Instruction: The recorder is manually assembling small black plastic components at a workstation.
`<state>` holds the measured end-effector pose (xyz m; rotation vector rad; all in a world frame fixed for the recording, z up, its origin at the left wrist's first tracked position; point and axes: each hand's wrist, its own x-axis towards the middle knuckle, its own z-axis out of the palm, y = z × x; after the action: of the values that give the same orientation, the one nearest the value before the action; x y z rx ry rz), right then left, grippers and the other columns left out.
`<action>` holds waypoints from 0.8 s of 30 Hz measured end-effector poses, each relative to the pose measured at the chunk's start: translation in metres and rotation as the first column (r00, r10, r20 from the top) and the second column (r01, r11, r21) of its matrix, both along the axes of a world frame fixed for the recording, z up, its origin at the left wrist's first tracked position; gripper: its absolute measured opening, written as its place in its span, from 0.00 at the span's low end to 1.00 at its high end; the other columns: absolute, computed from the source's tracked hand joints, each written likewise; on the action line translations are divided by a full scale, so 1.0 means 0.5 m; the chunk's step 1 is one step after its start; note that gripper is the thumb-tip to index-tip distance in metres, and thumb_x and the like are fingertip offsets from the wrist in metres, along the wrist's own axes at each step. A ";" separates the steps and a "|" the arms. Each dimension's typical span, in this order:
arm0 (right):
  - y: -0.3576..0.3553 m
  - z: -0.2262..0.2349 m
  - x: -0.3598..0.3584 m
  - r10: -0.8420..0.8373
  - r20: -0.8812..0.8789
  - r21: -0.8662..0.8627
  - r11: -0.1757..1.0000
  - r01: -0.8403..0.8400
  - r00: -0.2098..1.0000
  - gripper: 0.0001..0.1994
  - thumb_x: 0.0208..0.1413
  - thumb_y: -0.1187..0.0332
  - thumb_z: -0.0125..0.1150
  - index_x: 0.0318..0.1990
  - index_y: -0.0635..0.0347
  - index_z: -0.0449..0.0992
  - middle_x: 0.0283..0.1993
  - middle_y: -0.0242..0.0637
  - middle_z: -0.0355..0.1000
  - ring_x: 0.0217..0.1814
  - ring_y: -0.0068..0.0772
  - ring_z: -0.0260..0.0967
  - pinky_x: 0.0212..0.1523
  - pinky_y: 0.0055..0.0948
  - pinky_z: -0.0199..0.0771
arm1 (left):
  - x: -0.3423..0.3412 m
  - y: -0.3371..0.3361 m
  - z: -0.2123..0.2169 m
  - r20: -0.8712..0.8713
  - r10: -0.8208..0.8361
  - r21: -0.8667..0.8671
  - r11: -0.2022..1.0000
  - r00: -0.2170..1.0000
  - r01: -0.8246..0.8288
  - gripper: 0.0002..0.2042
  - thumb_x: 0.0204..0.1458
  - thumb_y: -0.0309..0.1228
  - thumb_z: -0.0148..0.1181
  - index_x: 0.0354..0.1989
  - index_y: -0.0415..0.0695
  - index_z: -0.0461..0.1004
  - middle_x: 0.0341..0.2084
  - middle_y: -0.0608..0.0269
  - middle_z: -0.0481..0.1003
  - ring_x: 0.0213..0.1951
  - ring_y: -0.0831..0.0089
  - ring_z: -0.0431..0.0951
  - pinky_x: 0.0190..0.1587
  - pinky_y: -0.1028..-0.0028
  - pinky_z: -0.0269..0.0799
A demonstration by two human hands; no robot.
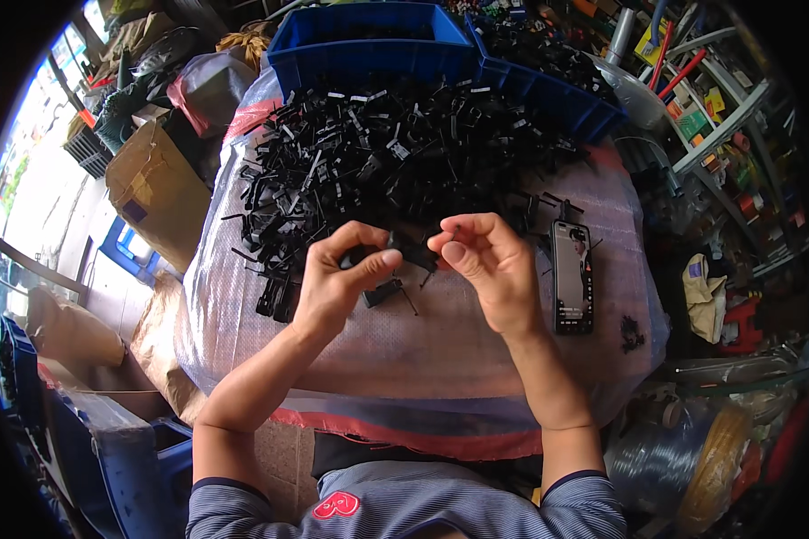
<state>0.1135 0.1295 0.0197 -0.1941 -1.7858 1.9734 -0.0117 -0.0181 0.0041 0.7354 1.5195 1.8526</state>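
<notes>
My left hand point(337, 278) is closed around a black plastic part point(416, 254), with thumb and forefinger pinching it; much of the part is hidden by the fingers and the dark pile behind. Just to the right, my right hand point(494, 269) has its thumb and forefinger pressed together at the part's right side. A tiny dark piece seems to be between those fingertips, too small to name. Beyond both hands spreads a big heap of black plastic parts point(351, 153), several with thin stems. One loose black part point(384, 294) lies below my left fingertips.
A lit phone point(573, 278) lies to the right, near a little cluster of small black pieces point(632, 333). Blue bins point(368, 61) stand behind the heap. White woven sheeting point(404, 359) covers the work surface. A cardboard box point(157, 193) is at left; a cluttered rack point(719, 135) at right.
</notes>
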 end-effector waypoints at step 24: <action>-0.013 -0.003 -0.006 0.117 0.091 0.335 0.931 -0.142 0.989 0.14 0.49 0.67 0.62 0.42 0.62 0.71 0.35 0.34 0.69 0.36 0.22 0.65 0.39 0.21 0.65 | 0.008 -0.002 0.000 -0.052 0.059 0.004 0.998 0.997 -0.059 0.06 0.48 0.26 0.60 0.31 0.37 0.73 0.20 0.70 0.69 0.21 0.84 0.66 0.25 0.83 0.62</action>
<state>0.1104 0.1230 0.0181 -0.0315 -2.2023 1.7211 -0.0077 -0.0189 0.0041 0.7523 1.5877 1.8927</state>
